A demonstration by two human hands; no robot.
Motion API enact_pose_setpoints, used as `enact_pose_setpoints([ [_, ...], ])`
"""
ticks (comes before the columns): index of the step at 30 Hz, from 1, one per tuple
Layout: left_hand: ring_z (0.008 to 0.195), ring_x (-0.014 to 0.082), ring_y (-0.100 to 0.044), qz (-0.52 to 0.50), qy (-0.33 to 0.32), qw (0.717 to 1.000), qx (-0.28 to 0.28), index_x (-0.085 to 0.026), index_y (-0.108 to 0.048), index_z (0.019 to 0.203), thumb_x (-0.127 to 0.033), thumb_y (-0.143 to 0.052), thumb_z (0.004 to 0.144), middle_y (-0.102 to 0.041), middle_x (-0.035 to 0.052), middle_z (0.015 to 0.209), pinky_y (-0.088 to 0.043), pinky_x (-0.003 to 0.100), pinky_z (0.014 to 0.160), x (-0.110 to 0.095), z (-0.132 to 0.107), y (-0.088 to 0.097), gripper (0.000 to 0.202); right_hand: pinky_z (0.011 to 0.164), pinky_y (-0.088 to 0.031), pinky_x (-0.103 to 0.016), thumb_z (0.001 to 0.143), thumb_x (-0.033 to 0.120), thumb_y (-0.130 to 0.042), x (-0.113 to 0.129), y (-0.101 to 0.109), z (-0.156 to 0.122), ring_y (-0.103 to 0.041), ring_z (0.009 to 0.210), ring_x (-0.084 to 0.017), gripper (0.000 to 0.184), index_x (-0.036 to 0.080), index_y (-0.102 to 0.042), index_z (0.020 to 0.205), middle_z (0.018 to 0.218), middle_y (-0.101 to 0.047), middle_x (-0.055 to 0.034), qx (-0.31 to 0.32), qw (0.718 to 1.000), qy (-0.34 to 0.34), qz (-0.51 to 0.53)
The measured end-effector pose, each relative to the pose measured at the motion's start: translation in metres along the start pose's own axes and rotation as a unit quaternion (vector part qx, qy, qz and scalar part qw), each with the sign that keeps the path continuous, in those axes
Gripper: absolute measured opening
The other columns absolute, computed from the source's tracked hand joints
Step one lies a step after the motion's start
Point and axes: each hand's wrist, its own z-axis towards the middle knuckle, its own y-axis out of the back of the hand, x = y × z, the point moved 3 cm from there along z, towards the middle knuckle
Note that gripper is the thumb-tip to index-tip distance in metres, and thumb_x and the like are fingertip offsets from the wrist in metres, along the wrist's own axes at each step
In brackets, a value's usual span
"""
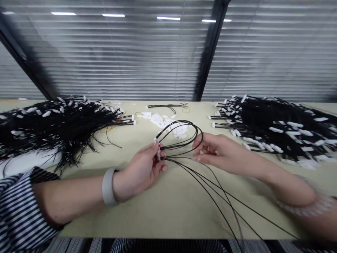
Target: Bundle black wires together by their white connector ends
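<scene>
My left hand (143, 168) is closed in a pinch on a small white connector (158, 151) from which several thin black wires (210, 189) run down and right off the table edge. A few of the wires loop up in an arc (181, 124) above the hands. My right hand (213, 151) is pinched on the right side of that loop of black wires, fingers curled. A grey band circles my left wrist, and a striped sleeve covers the left upper arm.
A large pile of black wires with white connectors (52, 123) lies at the left, another such pile (279, 126) at the right. Loose white connectors (168, 124) are heaped at centre back, beside a few stray wires (168, 105) and rubber bands. The pale table (158, 211) ends at closed blinds.
</scene>
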Motion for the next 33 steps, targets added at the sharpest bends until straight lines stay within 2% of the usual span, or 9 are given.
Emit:
enact_pose_setpoints([
  [4, 0.049, 0.0063, -0.04, 0.003, -0.006, 1.0, 0.005, -0.016, -0.045, 0.075, -0.026, -0.037, 0.091, -0.045, -0.0025, 0.063, -0.038, 0.019, 0.049, 0.0, 0.001, 0.0, 0.02, 0.056, -0.043, -0.022, 0.079, 0.035, -0.055, -0.003, -0.016, 0.006, -0.057, 0.064, -0.01, 0.022, 0.016, -0.051, 0.091, 0.076, -0.062, -0.0022, 0.0, 0.999, -0.028, 0.032],
  [7, 0.05, 0.0068, -0.041, 0.003, -0.004, 1.0, 0.003, -0.016, -0.045, 0.075, -0.026, -0.038, 0.09, -0.046, -0.0022, 0.063, -0.039, 0.02, 0.05, 0.001, 0.002, 0.0, 0.019, 0.058, -0.045, -0.021, 0.08, 0.03, -0.053, -0.003, -0.012, 0.005, -0.058, 0.065, -0.01, 0.019, 0.015, -0.049, 0.091, 0.07, -0.06, -0.0004, 0.052, 0.989, -0.031, 0.131],
  [11, 0.051, 0.007, -0.042, 0.0, -0.007, 1.0, 0.004, -0.016, -0.046, 0.077, -0.027, -0.04, 0.089, -0.046, -0.0021, 0.063, -0.038, 0.02, 0.05, 0.001, 0.001, 0.0, 0.018, 0.052, -0.041, -0.017, 0.081, 0.025, -0.053, -0.004, 0.022, -0.007, -0.053, 0.058, -0.006, 0.011, 0.015, -0.058, 0.084, 0.066, -0.057, 0.001, 0.167, 0.969, 0.015, 0.179],
  [16, 0.051, 0.0068, -0.042, -0.004, 0.005, 1.0, -0.009, -0.016, -0.046, 0.076, -0.025, -0.039, 0.09, -0.047, -0.0019, 0.062, -0.038, 0.021, 0.051, -0.001, -0.002, -0.002, 0.018, 0.054, -0.042, -0.021, 0.083, 0.026, -0.048, -0.013, 0.061, -0.026, -0.053, 0.054, -0.006, 0.019, 0.02, -0.067, 0.084, 0.063, -0.061, -0.0004, 0.194, 0.951, 0.08, 0.227],
  [21, 0.049, 0.0068, -0.041, -0.001, 0.003, 1.0, -0.008, -0.015, -0.047, 0.074, -0.025, -0.038, 0.09, -0.047, -0.0019, 0.061, -0.038, 0.021, 0.05, -0.002, -0.002, -0.003, 0.02, 0.054, -0.043, -0.023, 0.077, 0.023, -0.058, -0.012, 0.068, -0.029, -0.056, 0.058, -0.009, 0.013, 0.026, -0.069, 0.084, 0.057, -0.06, 0.0002, 0.111, 0.958, 0.143, 0.221],
  [24, 0.049, 0.0064, -0.042, 0.012, 0.002, 1.0, -0.001, -0.015, -0.047, 0.073, -0.025, -0.039, 0.09, -0.047, -0.0022, 0.062, -0.038, 0.021, 0.051, -0.001, -0.002, -0.004, 0.021, 0.051, -0.042, -0.024, 0.076, 0.024, -0.061, -0.002, 0.069, -0.024, -0.054, 0.06, -0.009, 0.011, 0.029, -0.069, 0.083, 0.061, -0.057, 0.0004, -0.034, 0.947, 0.194, 0.254],
  [28, 0.049, 0.0058, -0.042, 0.031, -0.004, 1.0, 0.002, -0.015, -0.046, 0.072, -0.028, -0.04, 0.089, -0.047, -0.0027, 0.063, -0.04, 0.022, 0.053, 0.001, -0.002, -0.004, 0.022, 0.06, -0.046, -0.024, 0.063, 0.034, -0.073, 0.019, 0.071, -0.023, -0.054, 0.068, -0.007, 0.008, 0.03, -0.067, 0.064, 0.074, -0.053, 0.0036, -0.278, 0.856, 0.172, 0.402],
  [30, 0.049, 0.0057, -0.042, 0.044, -0.012, 0.999, 0.006, -0.016, -0.046, 0.073, -0.029, -0.041, 0.089, -0.048, -0.0028, 0.063, -0.041, 0.022, 0.054, 0.002, -0.002, -0.004, 0.021, 0.057, -0.045, -0.018, 0.067, 0.035, -0.07, 0.03, 0.068, -0.027, -0.048, 0.057, -0.001, 0.01, 0.029, -0.064, 0.062, 0.065, -0.045, 0.0056, -0.34, 0.81, 0.133, 0.459],
  [33, 0.048, 0.0055, -0.042, 0.084, -0.039, 0.995, 0.032, -0.016, -0.047, 0.073, -0.031, -0.044, 0.087, -0.048, -0.0031, 0.064, -0.041, 0.022, 0.054, 0.004, -0.002, -0.002, 0.021, 0.041, -0.036, -0.016, 0.077, 0.031, -0.062, 0.044, 0.056, -0.03, -0.039, 0.043, -0.002, 0.009, 0.028, -0.063, 0.068, 0.053, -0.04, 0.0059, -0.348, 0.843, 0.113, 0.394],
])
